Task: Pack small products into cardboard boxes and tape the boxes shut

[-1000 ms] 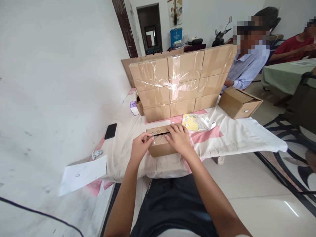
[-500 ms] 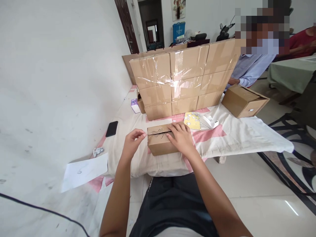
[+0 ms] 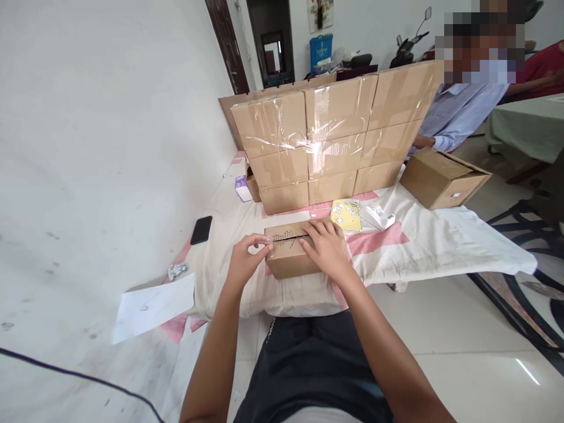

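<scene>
A small cardboard box lies on the cloth-covered table, with dark printing and a narrow slit between its top flaps. My right hand rests flat over the box's right part, fingers spread across the flaps. At the left end of the slit, my left hand has its thumb and index finger drawn together in a pinch against the box edge. Whatever sits between those fingertips is too small to make out. Behind the box are a yellow patterned sheet and a white tape dispenser.
A wall of taped cartons stands at the back. An open carton sits at the right, near a person in a light shirt. On the left are a phone, a paper sheet and a purple-white pack.
My left hand has moved right, from just beside the box to its left edge at the slit. My right hand stays on top. The view has shifted slightly.
</scene>
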The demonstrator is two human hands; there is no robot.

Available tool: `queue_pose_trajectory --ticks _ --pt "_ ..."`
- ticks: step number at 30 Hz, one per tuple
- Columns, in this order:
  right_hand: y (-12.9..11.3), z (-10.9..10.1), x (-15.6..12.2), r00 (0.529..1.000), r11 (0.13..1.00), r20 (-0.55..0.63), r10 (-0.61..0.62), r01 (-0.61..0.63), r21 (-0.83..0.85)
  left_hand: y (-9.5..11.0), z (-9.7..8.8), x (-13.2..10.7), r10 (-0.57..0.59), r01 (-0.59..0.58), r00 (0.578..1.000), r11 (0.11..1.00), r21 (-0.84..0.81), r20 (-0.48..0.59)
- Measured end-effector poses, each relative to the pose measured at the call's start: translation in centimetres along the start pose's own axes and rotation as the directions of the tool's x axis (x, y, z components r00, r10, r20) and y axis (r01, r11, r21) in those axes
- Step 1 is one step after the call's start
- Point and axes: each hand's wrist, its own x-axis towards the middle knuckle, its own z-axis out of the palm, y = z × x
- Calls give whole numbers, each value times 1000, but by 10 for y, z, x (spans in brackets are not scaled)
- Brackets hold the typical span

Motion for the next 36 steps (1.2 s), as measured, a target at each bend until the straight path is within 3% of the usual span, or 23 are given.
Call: queue_pose_trajectory --ticks 7,17,22,31,36 --pt "1 1 -1 1000 1000 -23 -6 6 23 -6 9 3 -73 74 997 997 31 -19" --pt "1 1 0 1000 999 -21 -11 12 38 6 9 -5 51 -35 997 970 242 -61" --pt "0 -1 0 1000 999 -1 -22 22 38 2 11 -4 101 -75 990 966 247 -94" --pt "2 0 -1 1000 999 -13 -20 21 40 -5 12 6 0 16 993 992 129 -119" --pt "1 0 0 1000 999 0 -17 17 41 -23 20 15 -153 152 980 988 -14 -126"
